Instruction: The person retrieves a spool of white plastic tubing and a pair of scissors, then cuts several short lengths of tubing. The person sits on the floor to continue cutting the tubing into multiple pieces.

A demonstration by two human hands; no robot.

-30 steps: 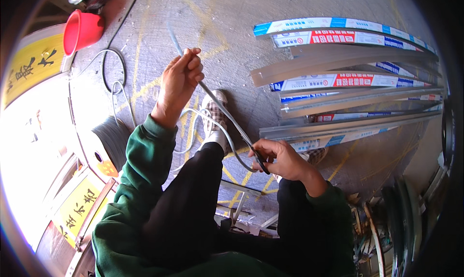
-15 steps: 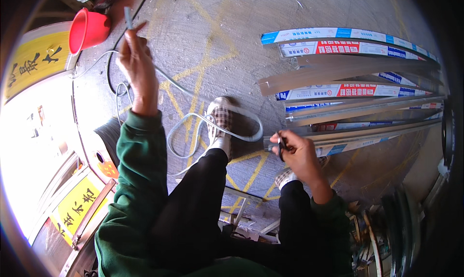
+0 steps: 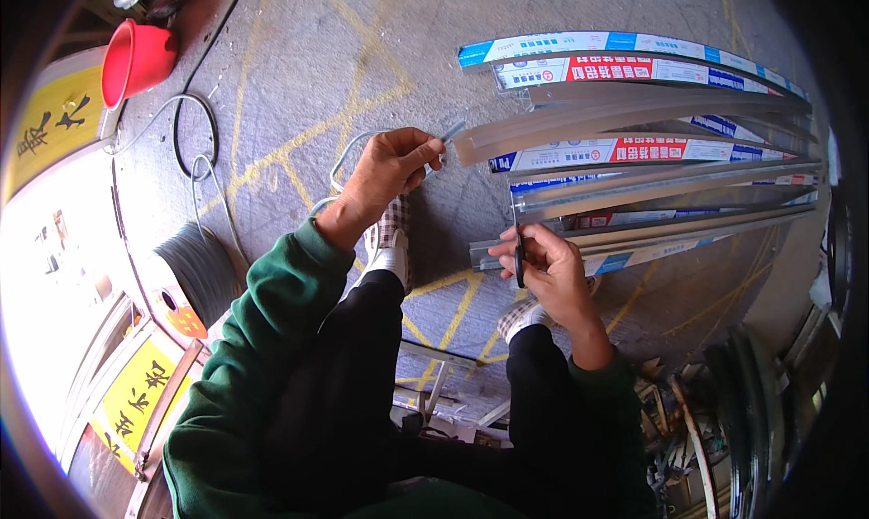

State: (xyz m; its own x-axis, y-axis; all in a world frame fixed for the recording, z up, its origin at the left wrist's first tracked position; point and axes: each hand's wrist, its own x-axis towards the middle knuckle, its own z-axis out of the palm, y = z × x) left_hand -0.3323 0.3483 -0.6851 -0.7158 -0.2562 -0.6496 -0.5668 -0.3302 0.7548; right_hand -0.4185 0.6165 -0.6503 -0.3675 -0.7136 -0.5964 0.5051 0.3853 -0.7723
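The left hand point(image 3: 387, 171) pinches a pale grey flexible cable point(image 3: 455, 130), its end projecting toward two o'clock. The right hand point(image 3: 557, 275), at the left's four o'clock, grasps black-handled scissors point(image 3: 520, 258) pointing toward twelve; a cylindrical grey cable spool point(image 3: 197, 270) lies at eight.

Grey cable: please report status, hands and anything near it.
Left hand pinches grey cable near its tip. Right hand holds scissors, apart from cable. Long strips appear close to tip.

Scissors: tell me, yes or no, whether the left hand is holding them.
No, the scissors are in the right hand, while the left hand pinches the grey cord.
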